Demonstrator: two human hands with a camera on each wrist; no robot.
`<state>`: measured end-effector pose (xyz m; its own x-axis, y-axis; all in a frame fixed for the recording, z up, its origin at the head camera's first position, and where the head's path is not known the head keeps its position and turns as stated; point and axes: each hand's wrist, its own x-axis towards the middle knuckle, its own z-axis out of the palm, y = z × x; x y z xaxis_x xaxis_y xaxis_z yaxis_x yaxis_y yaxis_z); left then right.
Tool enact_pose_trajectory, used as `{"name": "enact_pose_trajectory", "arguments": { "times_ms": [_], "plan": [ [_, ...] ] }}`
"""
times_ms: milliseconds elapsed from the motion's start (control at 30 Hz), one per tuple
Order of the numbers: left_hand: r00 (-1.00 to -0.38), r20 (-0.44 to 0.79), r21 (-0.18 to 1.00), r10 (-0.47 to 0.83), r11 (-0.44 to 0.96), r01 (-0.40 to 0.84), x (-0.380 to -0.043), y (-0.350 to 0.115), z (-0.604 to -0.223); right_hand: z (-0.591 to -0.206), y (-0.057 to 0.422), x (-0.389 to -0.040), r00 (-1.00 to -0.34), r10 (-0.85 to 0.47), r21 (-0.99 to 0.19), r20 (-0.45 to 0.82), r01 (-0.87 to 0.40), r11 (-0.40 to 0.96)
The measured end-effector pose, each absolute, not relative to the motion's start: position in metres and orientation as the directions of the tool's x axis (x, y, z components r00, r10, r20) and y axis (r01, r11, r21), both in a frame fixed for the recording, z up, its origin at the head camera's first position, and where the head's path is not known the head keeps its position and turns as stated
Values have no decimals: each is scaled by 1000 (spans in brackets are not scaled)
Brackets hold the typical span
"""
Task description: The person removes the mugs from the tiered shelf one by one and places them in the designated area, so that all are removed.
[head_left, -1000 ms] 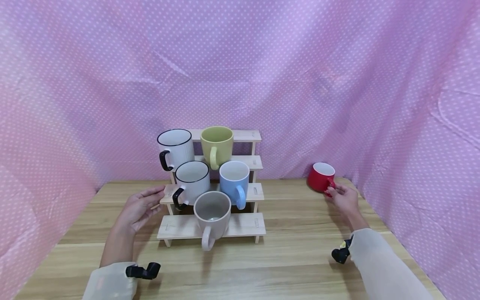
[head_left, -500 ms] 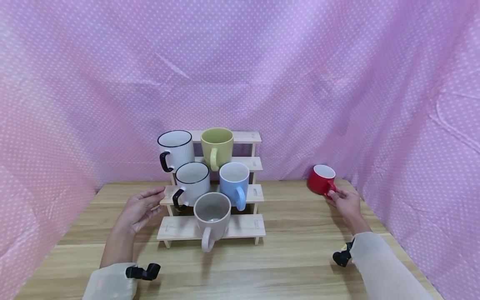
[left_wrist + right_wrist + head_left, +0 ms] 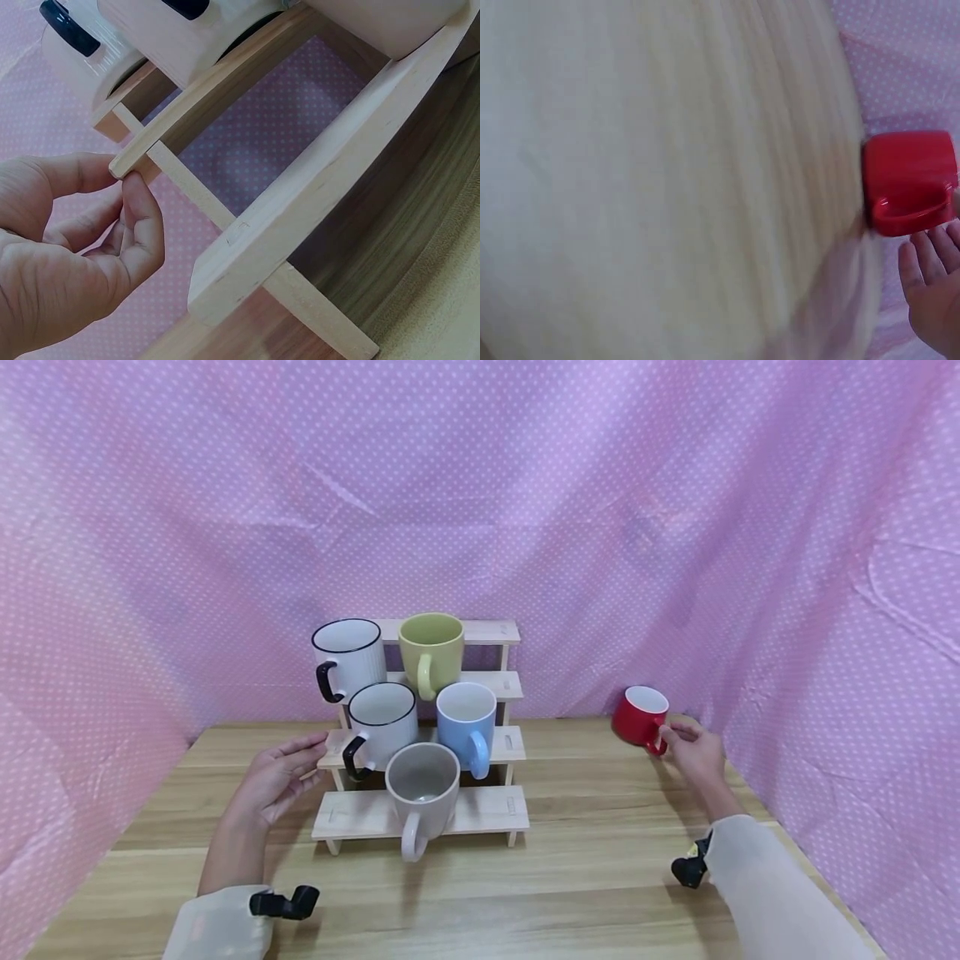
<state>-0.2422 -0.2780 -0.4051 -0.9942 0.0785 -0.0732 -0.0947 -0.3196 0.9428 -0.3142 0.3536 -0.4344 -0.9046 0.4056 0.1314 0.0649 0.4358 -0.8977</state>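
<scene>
My left hand (image 3: 281, 777) pinches the left end of a plank on the stepped wooden rack (image 3: 255, 240) between thumb and fingertip. The rack carries two white mugs with black rims and handles, a yellow-green mug (image 3: 432, 652), a light blue mug (image 3: 466, 718) and a grey mug (image 3: 422, 785). Off to the right, a red mug (image 3: 639, 718) with a white inside stands upright on the table. My right hand (image 3: 696, 758) is right at its handle, fingers extended and not curled round it. In the right wrist view, the hand is partly cut off by the frame edge.
A wood-grain table (image 3: 585, 827) bears the rack and the red mug. Pink dotted cloth (image 3: 570, 527) hangs behind the table and along its right side, close behind the red mug.
My right hand has loosened from the red mug's handle and shifted slightly right. The red mug stays in place, and my left hand keeps its pinch on the rack.
</scene>
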Motion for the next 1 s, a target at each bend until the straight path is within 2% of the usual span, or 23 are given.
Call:
{"name": "enact_pose_trajectory", "arguments": {
  "times_ms": [100, 233, 600, 867, 1000],
  "plan": [
    [-994, -72, 941, 84, -324, -96, -243, -278, -405, -422, 352, -315, -881, 423, -856, 211, 42, 515],
    [-994, -68, 940, 89, -327, -93, -244, -279, -405, -407, 347, -318, -873, 398, -834, 283, -20, 552],
    [-992, -70, 937, 104, -335, -102, -242, -280, -405, -371, 313, -324, -898, 259, -803, 355, -152, 577],
    [-993, -64, 935, 104, -342, -96, -241, -280, -405, -350, 277, -331, -872, 136, -754, 470, -317, 576],
    [-993, -62, 937, 103, -336, -94, -241, -279, -405, -343, 262, -330, -871, 66, -729, 486, -363, 580]
  ]
}}
